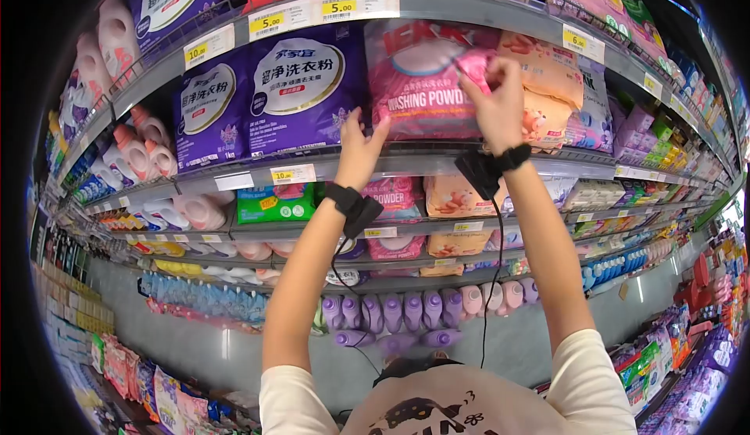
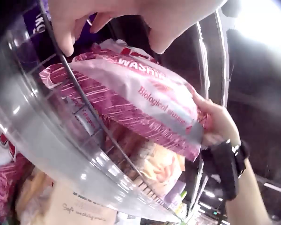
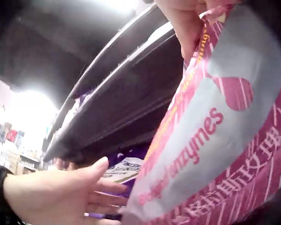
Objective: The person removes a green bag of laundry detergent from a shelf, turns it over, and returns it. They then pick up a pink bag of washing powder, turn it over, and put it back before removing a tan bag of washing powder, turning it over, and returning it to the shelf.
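A pink bag of washing powder (image 1: 426, 83) stands on the upper shelf in the head view, its front facing the person. The right hand (image 1: 500, 95) pinches the bag's upper right part; in the right wrist view its fingers (image 3: 189, 33) grip the bag's edge (image 3: 178, 168). At the bag's lower left side is the left hand (image 1: 362, 150), fingers spread, its thumb near the bag's lower edge. The left wrist view has the left hand (image 2: 117, 23) above the tilted bag (image 2: 140, 93), behind the shelf's wire rail; whether it touches the bag is unclear.
Purple detergent bags (image 1: 301, 91) stand left of the pink bag, and orange bags (image 1: 543, 72) stand right of it. A low wire rail (image 2: 91, 110) runs along the shelf front. Price tags (image 1: 293, 174) line the edges. Lower shelves hold more bags; purple bottles (image 1: 392, 310) are at the bottom.
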`<state>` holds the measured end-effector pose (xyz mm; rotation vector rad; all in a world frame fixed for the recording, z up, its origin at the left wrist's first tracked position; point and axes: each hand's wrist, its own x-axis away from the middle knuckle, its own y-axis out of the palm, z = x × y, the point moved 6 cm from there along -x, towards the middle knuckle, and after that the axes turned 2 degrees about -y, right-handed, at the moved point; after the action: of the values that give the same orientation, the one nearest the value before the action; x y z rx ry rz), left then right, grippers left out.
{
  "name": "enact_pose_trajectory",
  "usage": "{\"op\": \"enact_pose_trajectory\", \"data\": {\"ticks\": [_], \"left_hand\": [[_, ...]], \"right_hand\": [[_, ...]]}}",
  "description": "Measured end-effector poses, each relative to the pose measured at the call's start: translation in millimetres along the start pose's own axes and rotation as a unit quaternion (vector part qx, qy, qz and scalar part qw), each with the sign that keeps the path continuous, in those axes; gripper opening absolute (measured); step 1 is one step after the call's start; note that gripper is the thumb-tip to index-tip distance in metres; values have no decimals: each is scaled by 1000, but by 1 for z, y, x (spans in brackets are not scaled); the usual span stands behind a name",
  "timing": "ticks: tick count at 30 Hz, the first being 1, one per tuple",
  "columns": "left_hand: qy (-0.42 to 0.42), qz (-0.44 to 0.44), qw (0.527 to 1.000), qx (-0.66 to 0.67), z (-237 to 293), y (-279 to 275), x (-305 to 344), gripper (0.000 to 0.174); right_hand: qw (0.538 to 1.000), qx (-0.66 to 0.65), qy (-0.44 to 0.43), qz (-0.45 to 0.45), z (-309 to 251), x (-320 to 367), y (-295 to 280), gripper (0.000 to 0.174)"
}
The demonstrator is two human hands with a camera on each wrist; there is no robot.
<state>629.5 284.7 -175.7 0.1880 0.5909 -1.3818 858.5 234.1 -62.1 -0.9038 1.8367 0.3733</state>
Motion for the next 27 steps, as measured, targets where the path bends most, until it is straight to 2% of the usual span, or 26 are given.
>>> {"op": "enact_pose_trajectory", "data": {"ticks": [1, 3, 7, 10, 12, 13, 15, 17, 19, 21, 22, 23, 25, 27], "left_hand": [[-14, -30, 999, 30, -2, 0, 3, 72], [-46, -85, 991, 88, -9, -2, 11, 73], [-43, -138, 984, 108, 1, -7, 25, 70], [-46, -151, 978, 135, 12, -11, 39, 69], [-64, -183, 968, 158, 18, -10, 54, 69], [-104, -230, 946, 204, 25, -7, 68, 68], [-182, -323, 881, 294, 41, 4, 108, 67], [-145, -297, 875, 353, 55, 21, 150, 66], [-234, -210, 842, 439, 43, 28, 188, 64], [-227, -175, 860, 422, 30, 23, 213, 62], [-205, -161, 872, 413, 25, 18, 224, 61], [-184, -147, 883, 406, 22, 13, 235, 60], [-156, -141, 918, 337, 18, 1, 257, 60], [-160, -146, 935, 281, 26, -13, 272, 59]], "right_hand": [[998, -50, 34, 7, -2, 11, -7, 37], [994, -91, 41, 34, -12, 25, -24, 35], [985, -127, 62, 100, -15, 55, -57, 35], [973, -107, 122, 161, -21, 77, -101, 35], [955, -185, 171, 159, -21, 98, -124, 38], [939, -232, 202, 157, -26, 110, -137, 39], [945, -200, 219, 140, -31, 139, -158, 40], [936, -232, 245, 104, -43, 167, -163, 38], [938, -235, 249, 59, -52, 194, -170, 37], [908, -284, 307, 9, -43, 221, -170, 35], [893, -303, 332, -26, -31, 236, -169, 38], [888, -298, 343, -75, -20, 252, -173, 48], [857, -298, 410, -90, 11, 290, -178, 58], [770, -415, 459, -160, 10, 320, -181, 61]]}}
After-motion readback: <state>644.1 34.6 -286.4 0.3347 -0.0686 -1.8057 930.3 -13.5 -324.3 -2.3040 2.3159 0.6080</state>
